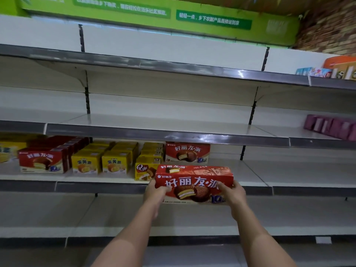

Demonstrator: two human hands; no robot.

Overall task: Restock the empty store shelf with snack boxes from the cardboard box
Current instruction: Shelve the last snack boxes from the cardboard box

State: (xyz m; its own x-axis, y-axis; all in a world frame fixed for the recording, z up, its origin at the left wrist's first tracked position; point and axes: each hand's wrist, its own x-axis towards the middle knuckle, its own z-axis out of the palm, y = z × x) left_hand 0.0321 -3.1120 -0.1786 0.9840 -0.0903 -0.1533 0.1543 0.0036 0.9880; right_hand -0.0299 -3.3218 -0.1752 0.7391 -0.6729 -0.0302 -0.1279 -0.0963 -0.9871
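A: So, from the head camera, what is in hand?

B: A long red cardboard snack box printed with a chocolate pie (194,183), carried between both hands. The left hand (156,191) grips its left end, thumb on the front face and fingers wrapped behind; the right hand (234,192) grips the right end the same way. Both are clamped on the box, neither is free.

A: And where is the box against the shelving?

B: It hangs in the air just in front of the grey front lip of the partly stocked white metal shelf (123,185), printed face toward the camera, long axis running left to right, roughly parallel to that lip. It does not appear to rest on the board yet.

A: What already stands there?

B: A matching red pie box (187,152) sits further back, directly behind the held one. To its left is a yellow Q-branded cake box (144,170), then a row of yellow egg-yolk pie boxes (99,161), then another red pie box (43,160) at the left.

A: So which way does the slot lie?

B: Straight ahead and slightly up from the hands, I judge: the bare patch in front of the rear red box, just right of the yellow Q box. The left hand is nearer that neighbour, so it has less room to let go; to the right the shelf board lies bare. The cardboard source box is out of view.
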